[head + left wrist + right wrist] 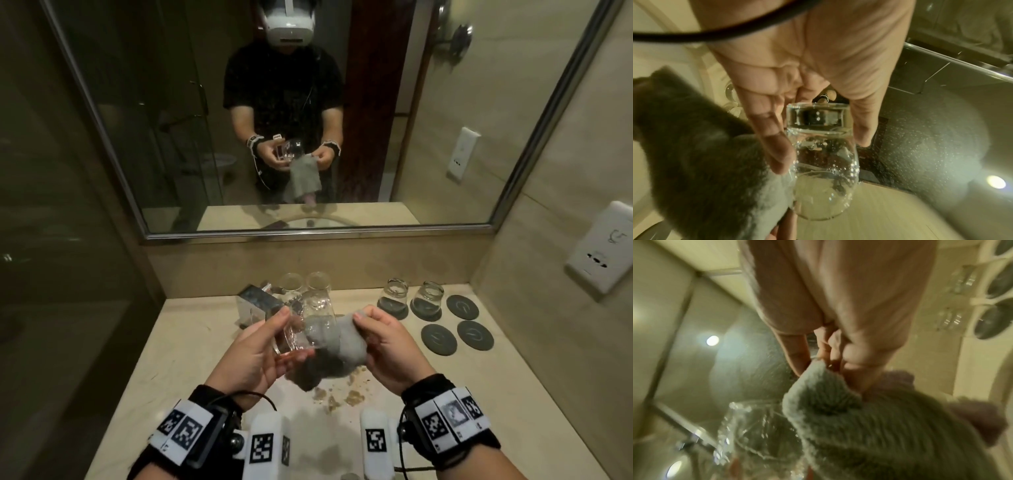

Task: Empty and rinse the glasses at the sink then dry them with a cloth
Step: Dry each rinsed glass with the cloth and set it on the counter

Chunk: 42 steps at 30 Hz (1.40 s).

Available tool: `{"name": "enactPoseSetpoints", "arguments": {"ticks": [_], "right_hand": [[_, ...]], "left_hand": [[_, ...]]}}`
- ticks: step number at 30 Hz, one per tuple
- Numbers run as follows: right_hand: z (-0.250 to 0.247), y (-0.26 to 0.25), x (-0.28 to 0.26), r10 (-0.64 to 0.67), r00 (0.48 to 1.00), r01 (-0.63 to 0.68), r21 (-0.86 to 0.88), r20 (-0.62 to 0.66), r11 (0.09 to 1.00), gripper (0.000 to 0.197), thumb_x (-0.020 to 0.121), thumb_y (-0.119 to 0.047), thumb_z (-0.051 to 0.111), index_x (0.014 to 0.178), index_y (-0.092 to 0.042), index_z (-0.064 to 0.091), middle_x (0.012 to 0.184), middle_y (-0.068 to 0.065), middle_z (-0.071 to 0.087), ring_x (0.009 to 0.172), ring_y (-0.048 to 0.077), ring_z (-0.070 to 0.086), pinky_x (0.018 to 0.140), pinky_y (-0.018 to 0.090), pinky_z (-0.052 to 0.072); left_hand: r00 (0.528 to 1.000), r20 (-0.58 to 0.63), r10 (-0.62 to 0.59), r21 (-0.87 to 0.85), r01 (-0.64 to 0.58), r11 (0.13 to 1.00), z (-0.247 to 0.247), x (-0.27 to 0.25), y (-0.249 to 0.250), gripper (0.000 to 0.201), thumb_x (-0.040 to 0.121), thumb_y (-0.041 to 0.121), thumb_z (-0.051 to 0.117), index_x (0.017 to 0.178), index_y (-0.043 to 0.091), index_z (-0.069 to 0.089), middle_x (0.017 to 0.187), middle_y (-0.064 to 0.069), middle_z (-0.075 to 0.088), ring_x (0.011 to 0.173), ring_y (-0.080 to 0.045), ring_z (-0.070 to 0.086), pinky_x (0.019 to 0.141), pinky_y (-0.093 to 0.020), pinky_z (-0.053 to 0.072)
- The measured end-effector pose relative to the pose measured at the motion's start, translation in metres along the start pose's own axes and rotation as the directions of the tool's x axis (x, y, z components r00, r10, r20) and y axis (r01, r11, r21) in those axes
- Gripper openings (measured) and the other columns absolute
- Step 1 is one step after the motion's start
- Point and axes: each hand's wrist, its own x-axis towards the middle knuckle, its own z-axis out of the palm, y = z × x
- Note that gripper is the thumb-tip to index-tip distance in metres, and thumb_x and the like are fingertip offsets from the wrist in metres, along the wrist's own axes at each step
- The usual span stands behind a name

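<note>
My left hand (263,349) grips a clear wet glass (294,337) by its base, tilted on its side above the counter. In the left wrist view the glass (818,162) sits between thumb and fingers, with droplets on it. My right hand (380,346) pinches a grey cloth (342,342) bunched against the glass's mouth; the cloth's lower end hangs down. The right wrist view shows the cloth (869,426) held in curled fingers (834,347), with the glass (756,434) blurred beside it.
Two glasses (397,294) (428,299) stand upside down on dark round coasters at the back right, with three bare coasters (474,335) nearby. More glasses (318,284) and a chrome tap (257,303) stand at the back. A mirror (342,102) faces me; a wall socket (606,250) is right.
</note>
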Motion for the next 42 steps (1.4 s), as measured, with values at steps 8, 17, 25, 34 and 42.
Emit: {"name": "enactPoseSetpoints", "arguments": {"ticks": [8,17,25,34,42], "right_hand": [[0.0,-0.025,-0.007,-0.07,0.994,0.089,0.245,-0.086,0.966,0.017,0.092,-0.016,0.051,0.078,-0.007,0.049,0.076,0.01,0.054,0.07,0.015,0.057,0.064,0.027,0.053],[0.01,-0.041,-0.017,-0.105,0.985,0.076,0.202,0.137,0.976,0.032,0.081,-0.018,0.068,0.105,0.004,0.068,0.109,0.025,0.065,0.101,0.031,0.063,0.089,0.041,0.054],[0.011,-0.024,-0.011,-0.422,0.907,0.39,-0.367,-0.007,0.844,0.022,0.083,0.009,0.063,0.083,-0.011,0.071,0.082,0.003,0.074,0.08,0.017,0.069,0.068,0.027,0.057],[0.0,-0.024,-0.02,-0.343,0.916,0.396,-0.592,0.206,0.702,0.02,0.082,0.009,0.065,0.081,-0.011,0.068,0.074,-0.001,0.068,0.066,0.006,0.063,0.062,0.023,0.053],[0.008,-0.015,-0.033,-0.125,0.943,0.291,-0.576,0.31,0.764,0.022,0.076,0.015,0.06,0.082,-0.004,0.068,0.067,0.027,0.06,0.054,0.029,0.051,0.047,0.049,0.045]], "left_hand": [[0.994,-0.108,-0.025,-0.027,0.022,0.999,-0.004,0.007,-0.005,0.049,0.072,0.034,0.071,0.108,0.002,0.065,0.108,-0.016,0.066,0.076,-0.034,0.07,0.062,-0.028,0.06],[0.996,-0.028,-0.081,-0.18,0.074,0.981,0.012,0.008,-0.016,0.042,0.077,0.032,0.065,0.109,0.004,0.064,0.101,-0.018,0.069,0.066,-0.035,0.068,0.05,-0.026,0.057],[0.999,0.016,-0.043,-0.109,0.045,0.993,0.02,0.005,-0.018,0.032,0.075,0.028,0.065,0.099,0.008,0.064,0.097,-0.012,0.073,0.068,-0.037,0.069,0.054,-0.029,0.059],[1.0,-0.015,-0.019,-0.102,0.018,0.995,0.018,0.005,-0.02,0.042,0.075,0.03,0.067,0.108,0.005,0.063,0.102,-0.016,0.069,0.069,-0.036,0.069,0.053,-0.029,0.058],[0.999,-0.039,0.006,0.101,-0.002,0.995,0.023,0.014,-0.021,0.057,0.069,0.043,0.071,0.107,0.0,0.067,0.094,-0.014,0.069,0.06,-0.021,0.066,0.053,-0.024,0.056]]}}
